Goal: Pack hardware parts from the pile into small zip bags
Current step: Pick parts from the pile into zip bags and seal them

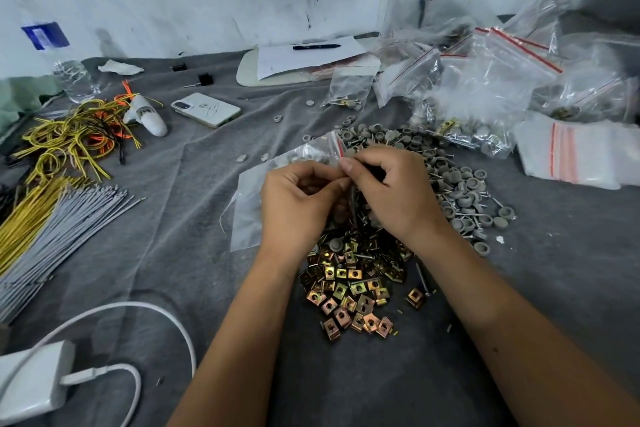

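Both forearms reach in over the bench, left hand (294, 198) and right hand (394, 191) with curled fingers (346, 165) pinching the small zip bag (311, 152) mouth above the pile (349, 274); better to hold it wide so parts drop in cleanly.

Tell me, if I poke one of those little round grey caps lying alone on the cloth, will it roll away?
Probably not far. The grey caps lie flat like low discs, so a poke would likely slide one rather than roll it. The wrinkled grey cloth looks soft and should slow it. Tipped on edge, it might roll a little.
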{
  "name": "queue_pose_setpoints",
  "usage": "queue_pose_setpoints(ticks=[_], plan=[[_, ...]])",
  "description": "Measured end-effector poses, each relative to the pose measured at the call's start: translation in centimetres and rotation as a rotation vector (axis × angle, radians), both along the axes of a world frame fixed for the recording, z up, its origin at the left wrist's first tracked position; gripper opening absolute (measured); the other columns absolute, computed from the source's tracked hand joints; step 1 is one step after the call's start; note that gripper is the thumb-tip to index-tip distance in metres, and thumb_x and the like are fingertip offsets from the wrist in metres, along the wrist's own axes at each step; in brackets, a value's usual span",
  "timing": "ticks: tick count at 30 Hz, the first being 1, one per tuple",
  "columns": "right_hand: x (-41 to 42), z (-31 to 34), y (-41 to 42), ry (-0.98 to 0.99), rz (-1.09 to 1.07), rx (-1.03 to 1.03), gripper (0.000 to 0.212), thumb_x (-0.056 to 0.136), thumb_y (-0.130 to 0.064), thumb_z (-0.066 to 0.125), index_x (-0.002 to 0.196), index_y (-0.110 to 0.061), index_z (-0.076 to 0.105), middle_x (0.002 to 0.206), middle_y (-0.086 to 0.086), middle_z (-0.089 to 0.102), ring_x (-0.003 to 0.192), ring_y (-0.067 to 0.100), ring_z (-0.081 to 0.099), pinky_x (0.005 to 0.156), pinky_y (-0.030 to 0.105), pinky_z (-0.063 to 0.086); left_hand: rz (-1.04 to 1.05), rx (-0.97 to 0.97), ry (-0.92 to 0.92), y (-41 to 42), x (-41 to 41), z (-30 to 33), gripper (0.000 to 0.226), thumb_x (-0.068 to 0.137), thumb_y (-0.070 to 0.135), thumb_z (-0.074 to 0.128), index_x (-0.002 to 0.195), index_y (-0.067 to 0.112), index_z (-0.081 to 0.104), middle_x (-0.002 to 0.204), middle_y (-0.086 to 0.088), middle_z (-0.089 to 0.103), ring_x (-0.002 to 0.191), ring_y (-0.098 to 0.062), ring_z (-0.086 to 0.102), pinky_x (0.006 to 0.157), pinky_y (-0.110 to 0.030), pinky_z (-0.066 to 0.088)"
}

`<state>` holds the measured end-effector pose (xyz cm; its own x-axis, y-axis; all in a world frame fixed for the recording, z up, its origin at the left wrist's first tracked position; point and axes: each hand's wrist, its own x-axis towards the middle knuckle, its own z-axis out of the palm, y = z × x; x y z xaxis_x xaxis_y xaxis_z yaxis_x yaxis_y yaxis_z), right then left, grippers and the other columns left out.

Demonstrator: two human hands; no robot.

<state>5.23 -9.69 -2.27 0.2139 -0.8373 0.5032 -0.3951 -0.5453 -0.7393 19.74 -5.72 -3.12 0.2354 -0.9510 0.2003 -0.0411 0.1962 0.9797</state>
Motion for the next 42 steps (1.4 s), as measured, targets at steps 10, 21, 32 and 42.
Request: queue_pose_setpoints(ticks=[10, 21, 32, 42], plan=[[0.5, 0.2, 0.5, 0.101, -0.104, -0.169, 0.016, 0.096, -0.019, 0.072, 0.084, -0.01, 0.077, 0.075, -0.007, 0.061, 0.066, 0.002, 0.053, 0.064, 0.012, 0.037, 0.144, -0.025, 0.064, -0.1, -0.5, 0.0, 0.014, 0.09, -0.002, 0.075, 0.081, 0.009, 0.075, 0.063, -0.007, 0.07, 0.05, -0.012, 0.062, 0.045, -0.023, 0.049], [-1.1, -0.1, -0.8, 0.247, -0.22, -0.111, 0.016, 0.096, -0.022, 0.072, 0.097, -0.007, 0.077, 0.094, 0.005, 0.069, 0.085, 0.016, 0.061, 0.078, 0.022, 0.045, 0.592, -0.257, -0.401, 0.8, 0.7, 1.5, 0.013, 0.089, 0.011, 0.071, 0.082, 0.022, 0.068, 0.07, 0.011, 0.065, 0.063, -0.006, 0.062, 0.06, -0.021, 0.051], [-1.0, 0.4, 0.3, -0.042, -0.076, -0.226, 0.022, 0.097, -0.003, 0.066, 0.118, -0.007, 0.067, 0.095, 0.001, 0.075, 0.079, 0.006, 0.073, 0.071, 0.027, 0.062, 0.502, -0.216, -0.392, 0.2, -0.9, 0.4, 0.016, 0.087, 0.009, 0.076, 0.08, 0.022, 0.071, 0.065, 0.015, 0.066, 0.062, -0.002, 0.065, 0.057, -0.01, 0.047], [-0.4, 0.2, 0.3, 0.241, -0.064, -0.247, 0.029, 0.081, -0.021, 0.086, 0.108, -0.013, 0.078, 0.098, -0.001, 0.078, 0.085, 0.006, 0.069, 0.079, 0.007, 0.049, 0.424, -0.161, -0.138, 0.1, -1.1, 0.7, 0.014, 0.087, 0.014, 0.074, 0.077, 0.024, 0.072, 0.067, 0.003, 0.072, 0.062, -0.018, 0.071, 0.059, -0.033, 0.059]])
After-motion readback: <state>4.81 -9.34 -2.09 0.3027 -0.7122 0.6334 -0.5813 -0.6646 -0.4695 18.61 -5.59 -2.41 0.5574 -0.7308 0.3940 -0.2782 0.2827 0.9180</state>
